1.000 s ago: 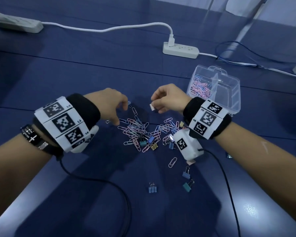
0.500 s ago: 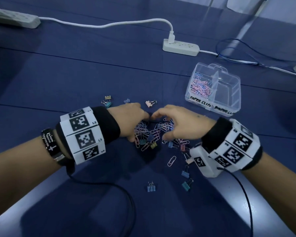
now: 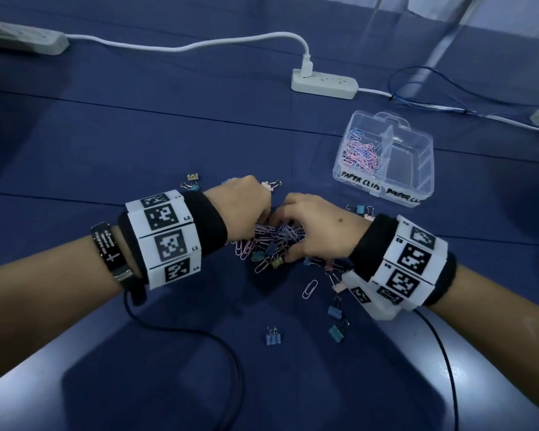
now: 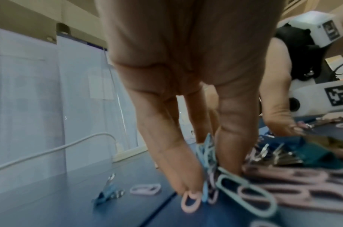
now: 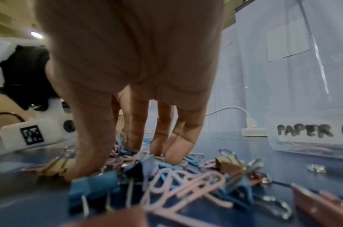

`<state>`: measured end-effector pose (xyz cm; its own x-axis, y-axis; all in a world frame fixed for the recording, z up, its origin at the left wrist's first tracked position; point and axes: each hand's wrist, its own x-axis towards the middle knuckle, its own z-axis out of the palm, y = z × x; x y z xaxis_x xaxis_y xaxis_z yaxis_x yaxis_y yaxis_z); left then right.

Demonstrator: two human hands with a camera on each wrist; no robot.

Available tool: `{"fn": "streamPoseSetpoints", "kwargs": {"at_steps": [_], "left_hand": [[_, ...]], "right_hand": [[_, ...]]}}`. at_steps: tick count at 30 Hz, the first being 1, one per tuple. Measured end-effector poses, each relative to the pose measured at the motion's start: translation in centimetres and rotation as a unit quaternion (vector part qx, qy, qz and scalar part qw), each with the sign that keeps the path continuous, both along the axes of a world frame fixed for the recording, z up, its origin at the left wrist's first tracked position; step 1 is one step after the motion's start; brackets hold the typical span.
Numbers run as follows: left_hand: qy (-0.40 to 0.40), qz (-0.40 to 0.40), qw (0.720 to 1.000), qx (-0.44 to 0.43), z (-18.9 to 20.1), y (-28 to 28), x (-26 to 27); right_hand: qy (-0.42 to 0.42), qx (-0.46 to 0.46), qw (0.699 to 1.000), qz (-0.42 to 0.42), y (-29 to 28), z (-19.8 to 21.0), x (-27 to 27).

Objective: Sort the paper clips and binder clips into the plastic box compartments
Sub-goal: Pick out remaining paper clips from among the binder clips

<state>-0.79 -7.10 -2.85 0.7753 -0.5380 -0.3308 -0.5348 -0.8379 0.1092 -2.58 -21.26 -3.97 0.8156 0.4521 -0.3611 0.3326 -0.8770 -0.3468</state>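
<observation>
A heap of pink and blue paper clips [image 3: 277, 239] mixed with binder clips lies on the blue table. My left hand [image 3: 263, 223] is at the heap's left edge and pinches a small bunch of paper clips [image 4: 207, 159] between thumb and fingers [image 4: 178, 173]. My right hand [image 3: 282, 234] stands on the heap from the right, its straight fingers [image 5: 176, 147] and thumb pressing down among the clips [image 5: 178, 181]. The clear plastic box [image 3: 423, 169] stands at the back right. Its left compartment, marked PAPER CLIPS, holds paper clips [image 3: 360, 154].
Loose binder clips lie around: a blue one [image 3: 273, 335], a teal one [image 3: 336, 331], a pink one [image 3: 271, 185], a gold one [image 3: 193, 176]. A single pink paper clip [image 3: 310, 289] lies near my right wrist. A white power strip [image 3: 322, 84] and cables lie at the back.
Both hands came down from above the heap onto it and drew together. The left hand has taken hold of some paper clips.
</observation>
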Motion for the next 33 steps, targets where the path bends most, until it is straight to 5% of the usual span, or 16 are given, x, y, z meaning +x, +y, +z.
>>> {"fn": "streamPoseSetpoints", "kwargs": {"at_steps": [6,11,19,23,33], "left_hand": [[-0.012,-0.013,0.999,0.032,0.3,-0.9,0.1],[0.069,0.048,0.995,-0.046,0.8,0.2,1.9],[0.203,0.146,0.938,-0.238,2.3,0.6,5.4],[0.248,0.164,0.897,-0.327,3.2,-1.9,6.9],[0.282,0.18,0.851,-0.406,2.9,-10.7,9.6]], "right_hand": [[-0.042,-0.003,0.999,-0.014,0.4,-0.3,0.2],[-0.015,0.02,0.998,-0.052,0.0,-0.3,0.4],[0.022,0.044,0.997,-0.051,-1.3,-0.4,0.0],[0.043,0.081,0.988,-0.122,-3.2,-0.6,-0.4],[0.14,0.264,0.927,-0.226,-9.0,2.5,-1.2]]}}
